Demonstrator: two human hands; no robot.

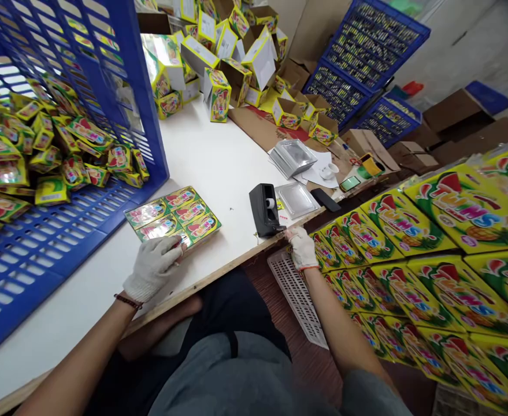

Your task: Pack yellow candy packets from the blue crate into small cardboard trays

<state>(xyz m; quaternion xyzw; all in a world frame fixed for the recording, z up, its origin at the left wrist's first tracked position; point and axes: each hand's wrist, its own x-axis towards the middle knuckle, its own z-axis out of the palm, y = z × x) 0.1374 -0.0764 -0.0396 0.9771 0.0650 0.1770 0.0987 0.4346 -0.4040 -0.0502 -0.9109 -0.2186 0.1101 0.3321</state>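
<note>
My left hand (156,266), in a white knit glove with bare fingertips, rests on the near edge of a flat block of small fruit-print boxes (169,202). Its fingers lie over the box tops without wrapping round them. The block sits on the white table beside a blue crate. At the table's front edge stands a black tape dispenser (263,209) with a white core. My right hand (303,248), gloved too, has its fingertips pinched together at the dispenser's cutting end. The clear tape there is hardly visible.
A blue crate (158,133) of loose small boxes stands at left. Open yellow cartons (219,95) pile up at the back. Clear plastic trays (297,199) and a dark phone-like slab (325,200) lie past the dispenser. Stacked TWINS boxes (384,277) fill the right, by a white basket (299,297).
</note>
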